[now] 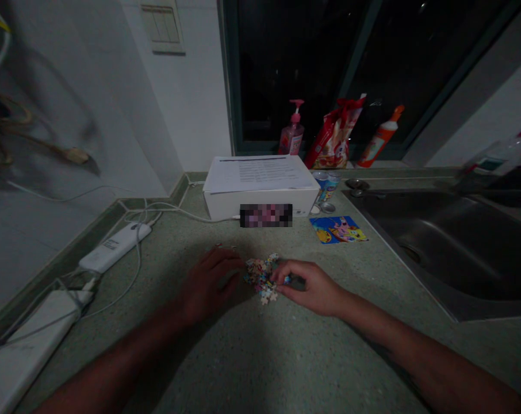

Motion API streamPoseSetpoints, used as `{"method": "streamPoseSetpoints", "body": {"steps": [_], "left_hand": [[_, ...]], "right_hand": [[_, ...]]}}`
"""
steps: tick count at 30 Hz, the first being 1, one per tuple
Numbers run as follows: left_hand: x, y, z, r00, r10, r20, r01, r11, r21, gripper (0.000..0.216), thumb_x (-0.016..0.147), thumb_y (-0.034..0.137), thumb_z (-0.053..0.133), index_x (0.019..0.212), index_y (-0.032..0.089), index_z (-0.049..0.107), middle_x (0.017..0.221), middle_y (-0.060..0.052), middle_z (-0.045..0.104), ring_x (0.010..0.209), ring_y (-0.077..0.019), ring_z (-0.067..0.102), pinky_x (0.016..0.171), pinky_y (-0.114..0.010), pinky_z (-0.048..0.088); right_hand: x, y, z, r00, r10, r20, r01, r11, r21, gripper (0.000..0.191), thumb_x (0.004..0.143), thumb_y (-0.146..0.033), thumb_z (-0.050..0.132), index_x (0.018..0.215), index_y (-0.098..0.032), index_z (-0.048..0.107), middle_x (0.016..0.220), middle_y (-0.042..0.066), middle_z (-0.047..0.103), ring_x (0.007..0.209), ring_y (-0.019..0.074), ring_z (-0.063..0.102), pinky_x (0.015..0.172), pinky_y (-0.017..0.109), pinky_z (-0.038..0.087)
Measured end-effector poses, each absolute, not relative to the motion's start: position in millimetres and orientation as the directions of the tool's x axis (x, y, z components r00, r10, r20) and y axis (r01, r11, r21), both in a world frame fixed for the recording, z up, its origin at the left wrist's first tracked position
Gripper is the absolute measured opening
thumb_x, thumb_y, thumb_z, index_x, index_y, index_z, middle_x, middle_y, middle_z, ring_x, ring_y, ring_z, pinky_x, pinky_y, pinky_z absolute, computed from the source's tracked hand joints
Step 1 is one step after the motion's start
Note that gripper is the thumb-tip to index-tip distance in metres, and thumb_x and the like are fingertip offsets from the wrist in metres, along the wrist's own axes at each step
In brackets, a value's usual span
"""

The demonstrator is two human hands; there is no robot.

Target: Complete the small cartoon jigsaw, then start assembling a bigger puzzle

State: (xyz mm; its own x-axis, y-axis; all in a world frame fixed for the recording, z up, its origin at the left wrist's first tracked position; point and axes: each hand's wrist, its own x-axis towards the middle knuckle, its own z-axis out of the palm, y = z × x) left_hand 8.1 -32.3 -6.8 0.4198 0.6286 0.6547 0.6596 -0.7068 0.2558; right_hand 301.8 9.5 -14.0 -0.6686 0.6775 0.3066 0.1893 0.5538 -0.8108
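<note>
A small heap of colourful jigsaw pieces (261,274) lies on the speckled green counter (260,351). My left hand (209,284) rests palm down just left of the heap, fingers curled loosely with the tips touching its edge. My right hand (309,284) is on the right side of the heap, fingers pinched on puzzle pieces at its edge. A cartoon picture card (338,229) lies flat farther back to the right.
A white box (260,187) topped with printed paper stands at the back. Behind it are a pink pump bottle (292,135), a red snack bag (334,138) and an orange bottle (380,139). A steel sink (450,247) is at right. Power strips (114,246) and cables lie at left.
</note>
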Motion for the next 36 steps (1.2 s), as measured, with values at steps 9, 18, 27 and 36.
{"method": "streamPoseSetpoints", "body": {"steps": [9,18,27,36], "left_hand": [[34.8,-51.6,-2.6,0.572,0.571,0.589,0.499,-0.812,0.302,0.031,0.101,0.030,0.073,0.130,0.024,0.063,0.116,-0.010,0.075,0.103,-0.0258,0.075,0.085,-0.043,0.065],[36.5,-52.0,-3.3,0.566,0.592,0.574,0.487,-0.802,0.346,0.021,0.100,0.024,0.074,0.120,0.024,0.067,0.112,-0.007,0.076,0.099,-0.0222,0.074,0.083,-0.037,0.063],[36.7,-52.0,-3.5,0.581,0.609,0.540,0.482,-0.792,0.374,0.027,0.098,0.023,0.074,0.124,0.024,0.067,0.116,-0.008,0.076,0.099,-0.0238,0.073,0.081,-0.040,0.062],[36.1,-51.9,-7.1,0.590,0.623,0.514,0.492,-0.782,0.383,0.030,0.097,0.020,0.074,0.126,0.025,0.066,0.117,-0.008,0.075,0.103,-0.0248,0.072,0.084,-0.041,0.061]], "right_hand": [[279.5,-9.8,-22.8,-0.588,0.809,-0.012,0.099,0.058,-0.993,0.019,0.086,-0.036,0.080,0.095,-0.022,0.071,0.075,-0.004,0.065,0.067,0.0131,0.059,0.066,0.028,0.048],[270.4,-17.8,-24.7,-0.584,0.812,-0.009,0.031,0.011,-0.999,0.032,0.083,-0.043,0.089,0.097,-0.022,0.070,0.078,-0.004,0.067,0.071,0.0139,0.063,0.070,0.029,0.052],[273.3,-18.7,-26.5,-0.596,0.803,0.013,0.071,0.069,-0.995,0.024,0.086,-0.030,0.085,0.103,-0.023,0.069,0.081,-0.004,0.068,0.075,0.0150,0.065,0.073,0.031,0.055],[274.2,-18.8,-29.3,-0.598,0.801,0.030,0.121,0.127,-0.985,0.026,0.086,-0.022,0.083,0.109,-0.023,0.070,0.082,-0.003,0.071,0.075,0.0151,0.067,0.072,0.030,0.054]]}}
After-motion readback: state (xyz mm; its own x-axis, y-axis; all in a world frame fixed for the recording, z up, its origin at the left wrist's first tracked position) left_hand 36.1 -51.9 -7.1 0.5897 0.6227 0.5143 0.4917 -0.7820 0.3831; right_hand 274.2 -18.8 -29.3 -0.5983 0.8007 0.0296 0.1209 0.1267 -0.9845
